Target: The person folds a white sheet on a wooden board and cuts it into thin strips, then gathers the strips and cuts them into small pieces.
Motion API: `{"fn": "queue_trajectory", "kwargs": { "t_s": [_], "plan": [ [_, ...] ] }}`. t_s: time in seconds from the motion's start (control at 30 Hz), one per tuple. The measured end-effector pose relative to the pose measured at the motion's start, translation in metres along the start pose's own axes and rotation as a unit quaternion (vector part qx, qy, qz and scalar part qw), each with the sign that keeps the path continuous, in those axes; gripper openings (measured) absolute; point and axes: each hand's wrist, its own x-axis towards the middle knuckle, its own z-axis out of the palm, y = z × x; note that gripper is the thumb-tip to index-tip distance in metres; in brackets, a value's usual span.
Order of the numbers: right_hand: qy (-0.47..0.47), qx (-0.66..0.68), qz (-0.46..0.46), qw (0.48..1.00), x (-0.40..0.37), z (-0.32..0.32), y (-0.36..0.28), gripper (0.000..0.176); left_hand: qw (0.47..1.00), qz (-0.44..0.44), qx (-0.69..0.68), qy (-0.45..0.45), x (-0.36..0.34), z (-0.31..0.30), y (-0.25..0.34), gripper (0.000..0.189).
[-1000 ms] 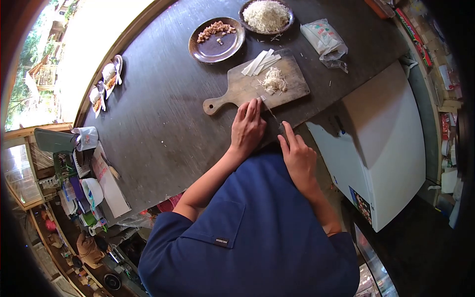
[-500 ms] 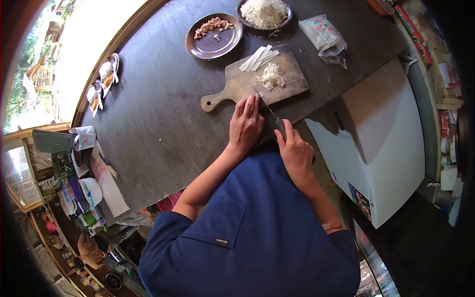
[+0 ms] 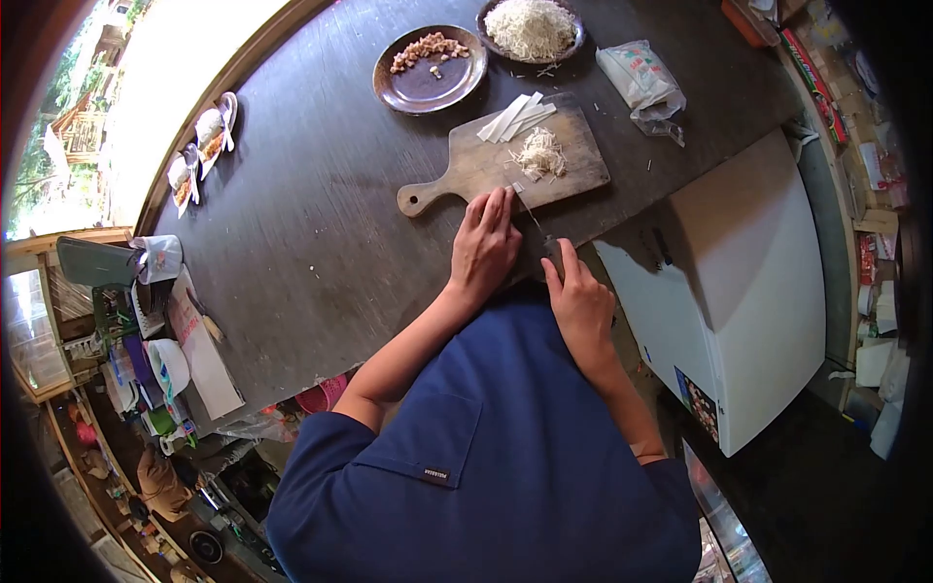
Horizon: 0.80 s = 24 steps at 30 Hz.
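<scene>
A wooden cutting board (image 3: 579, 180) with a handle lies on the dark table. My right hand (image 3: 581, 296) is closed around the handle of a knife (image 3: 534, 218), whose thin blade reaches over the board's near edge. My left hand (image 3: 484, 241) rests at that edge, fingers bent and pressed together, its fingertips on a small pale piece (image 3: 517, 187) beside the blade. Most of what those fingers hold is hidden. Farther up the board sit a heap of thin pale shreds (image 3: 540, 155) and several flat white strips (image 3: 515, 118).
Beyond the board stand a dark plate (image 3: 412, 97) with brownish chopped bits and a bowl (image 3: 581, 37) heaped with pale shreds. A plastic bag (image 3: 641, 83) lies to their right. A white appliance (image 3: 748, 311) stands by the table's right edge. Two small dishes with spoons (image 3: 211, 136) sit far left.
The view has shifted slightly, moving the table things a little in the picture. Both hands keep nearly the same place at the board, and the knife's blade has tilted slightly.
</scene>
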Motion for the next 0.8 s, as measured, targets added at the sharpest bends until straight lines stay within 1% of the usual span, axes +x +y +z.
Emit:
{"fn": "queue_trajectory", "kwargs": {
  "t_s": [0.07, 0.13, 0.17, 0.27, 0.33, 0.47, 0.53, 0.67, 0.73, 0.8],
  "plan": [
    [-0.007, -0.002, 0.008, 1.000, 0.005, 0.005, 0.000, 0.041, 1.000, 0.000, -0.002, -0.001, 0.000, -0.001, 0.000, 0.065],
    [0.063, -0.006, -0.042, 0.997, 0.014, 0.015, 0.002, 0.041, 1.000, -0.003, -0.001, -0.002, 0.002, -0.001, 0.001, 0.065],
    [0.065, -0.008, -0.042, 0.997, 0.012, 0.014, 0.004, 0.041, 1.000, -0.002, -0.002, -0.001, 0.001, 0.000, 0.001, 0.065],
    [0.059, 0.008, -0.050, 0.997, 0.005, 0.004, 0.003, 0.041, 1.000, 0.002, 0.005, 0.011, 0.000, 0.002, -0.002, 0.065],
    [0.035, -0.005, -0.031, 0.999, -0.007, -0.002, 0.006, 0.041, 1.000, 0.001, -0.002, 0.012, -0.001, 0.002, -0.001, 0.065],
    [0.027, -0.005, -0.015, 1.000, -0.007, 0.000, 0.003, 0.040, 1.000, 0.002, -0.006, 0.006, 0.001, 0.001, -0.001, 0.064],
    [-0.021, 0.003, 0.015, 1.000, 0.004, -0.002, -0.004, 0.040, 1.000, 0.001, -0.006, 0.008, 0.001, 0.001, 0.000, 0.065],
    [0.016, 0.022, -0.007, 1.000, 0.010, -0.001, -0.006, 0.041, 1.000, 0.007, 0.003, 0.012, 0.000, 0.002, -0.002, 0.065],
    [0.030, -0.002, -0.018, 0.999, -0.002, -0.002, -0.004, 0.041, 0.999, 0.001, -0.034, 0.011, -0.001, 0.001, -0.003, 0.065],
    [0.033, 0.006, -0.016, 0.999, -0.009, 0.000, 0.002, 0.041, 0.999, 0.001, -0.036, 0.006, -0.001, 0.001, -0.003, 0.065]
  ]
}}
